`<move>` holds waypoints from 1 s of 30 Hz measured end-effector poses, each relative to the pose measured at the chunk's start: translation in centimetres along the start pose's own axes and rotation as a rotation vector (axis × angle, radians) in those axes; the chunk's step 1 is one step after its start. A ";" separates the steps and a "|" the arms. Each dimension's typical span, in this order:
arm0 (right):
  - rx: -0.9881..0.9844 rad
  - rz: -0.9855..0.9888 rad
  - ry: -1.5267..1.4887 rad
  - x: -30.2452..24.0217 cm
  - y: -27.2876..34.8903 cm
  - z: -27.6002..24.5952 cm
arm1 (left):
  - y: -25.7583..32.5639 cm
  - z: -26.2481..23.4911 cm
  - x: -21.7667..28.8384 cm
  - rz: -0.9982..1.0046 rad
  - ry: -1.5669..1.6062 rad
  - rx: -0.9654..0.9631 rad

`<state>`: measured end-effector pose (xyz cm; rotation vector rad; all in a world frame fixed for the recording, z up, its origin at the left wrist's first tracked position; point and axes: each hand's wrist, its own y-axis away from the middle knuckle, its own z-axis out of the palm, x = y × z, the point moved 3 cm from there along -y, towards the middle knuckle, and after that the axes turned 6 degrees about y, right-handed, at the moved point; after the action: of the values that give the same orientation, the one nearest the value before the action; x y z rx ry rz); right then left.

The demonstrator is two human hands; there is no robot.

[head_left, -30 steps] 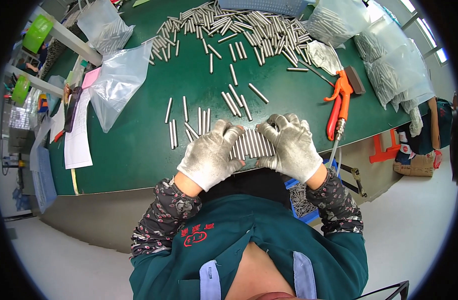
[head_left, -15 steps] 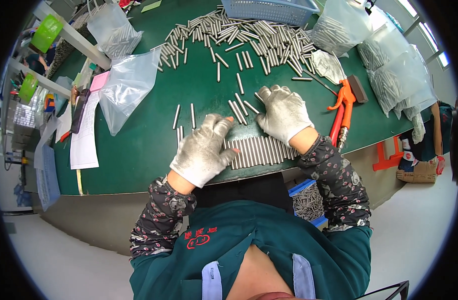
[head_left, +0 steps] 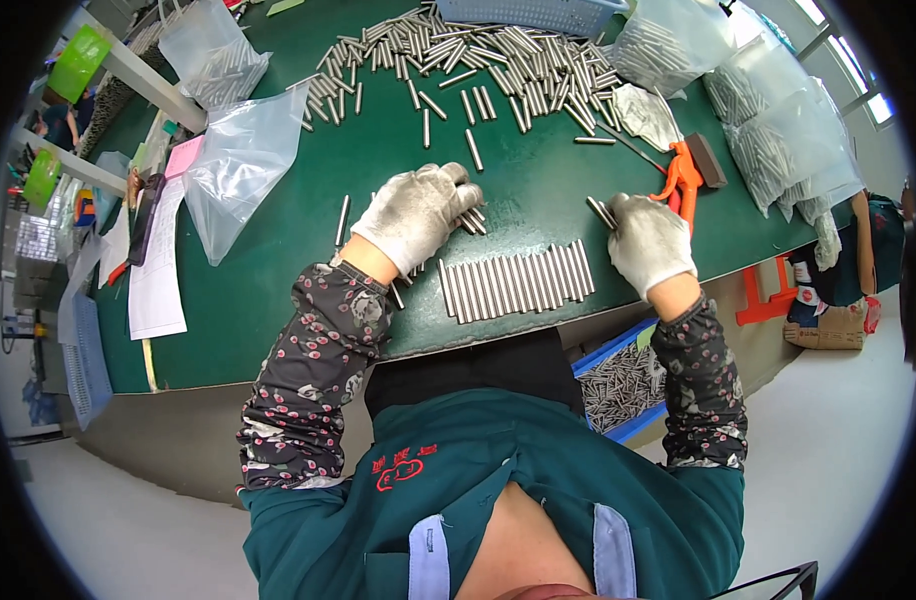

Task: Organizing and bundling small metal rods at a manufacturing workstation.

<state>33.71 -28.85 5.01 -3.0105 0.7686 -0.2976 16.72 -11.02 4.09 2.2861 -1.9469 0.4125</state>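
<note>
Both my hands wear whitish-grey work gloves. My left hand is curled over a few short steel pins on the green table, its fingertips closed around them. More pins stick out partly from beneath its wrist. To the right, my right hand pinches steel pins that point out to its left; its other fingers are folded. Between the hands and nearer to me lies a tight row of steel pins, side by side. Single pins lie beyond my left hand.
A large heap of pins spreads before a blue basket. Bags of pins stand at right. An orange air gun lies beside my right hand. At left are an empty plastic bag and papers. Below, a blue bin holds pins.
My left hand has moved up, off the row's left end and onto loose pins. My right hand has swung right and nearer to me, carrying pins. The row is now uncovered.
</note>
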 end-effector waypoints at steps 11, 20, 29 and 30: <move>-0.102 0.026 -0.136 -0.2 4.4 -1.4 | 1.3 -0.9 0.6 -0.022 -0.434 -0.081; 0.017 0.136 -0.270 0.0 4.3 -2.5 | 0.2 -0.1 -0.8 0.060 -0.419 -0.051; 0.118 -0.194 -0.416 -5.1 1.3 -4.9 | 0.4 -0.8 -2.3 0.106 -0.299 -0.011; 0.082 -0.224 -0.457 -6.1 0.4 -5.0 | 0.5 -0.9 -2.5 0.093 -0.252 -0.005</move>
<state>27.29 -26.17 8.80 -2.9100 0.3715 0.3398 15.79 -8.53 4.20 2.3506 -2.1710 0.1316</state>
